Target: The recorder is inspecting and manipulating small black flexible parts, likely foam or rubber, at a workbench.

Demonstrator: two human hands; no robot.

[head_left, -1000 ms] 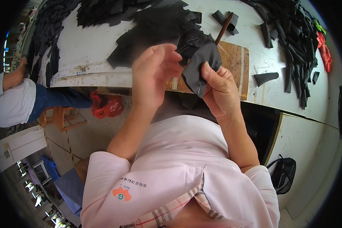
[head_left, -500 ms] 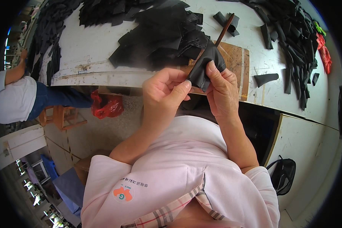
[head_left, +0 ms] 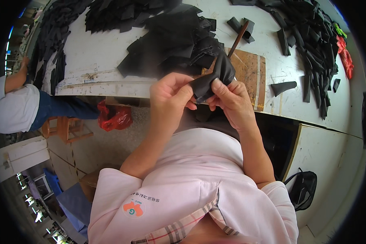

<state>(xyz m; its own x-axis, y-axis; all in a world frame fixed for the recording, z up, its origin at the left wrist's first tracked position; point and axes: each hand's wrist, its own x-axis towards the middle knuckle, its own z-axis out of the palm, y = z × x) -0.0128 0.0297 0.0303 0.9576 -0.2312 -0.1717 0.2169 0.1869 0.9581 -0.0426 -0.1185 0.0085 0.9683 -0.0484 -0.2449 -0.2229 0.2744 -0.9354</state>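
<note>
Between my two hands is a piece of black fabric (head_left: 222, 71), folded and bent above the table's near edge. My left hand (head_left: 171, 94) pinches its lower left end between thumb and fingers. The thumb of my right hand (head_left: 233, 96) presses on the front of the same piece, with the fingers curled behind. A thin dark brown stick (head_left: 237, 39) slants up past the fabric's top; its lower end is hidden, and I cannot tell whether it is inside the piece. Behind lies a brown board (head_left: 250, 67) on the white table.
Flat black pieces (head_left: 166, 42) are heaped just beyond my hands. Narrow, tube-like black pieces (head_left: 309, 53) lie at the right, one short piece (head_left: 284, 87) nearer me. A person (head_left: 16, 101) stands at the far left, near a red plastic bag (head_left: 114, 116) and wooden stool (head_left: 71, 127).
The fabric has been bent and bunched, its left end turned up toward my left hand. My right hand has shifted slightly left and down along it.
</note>
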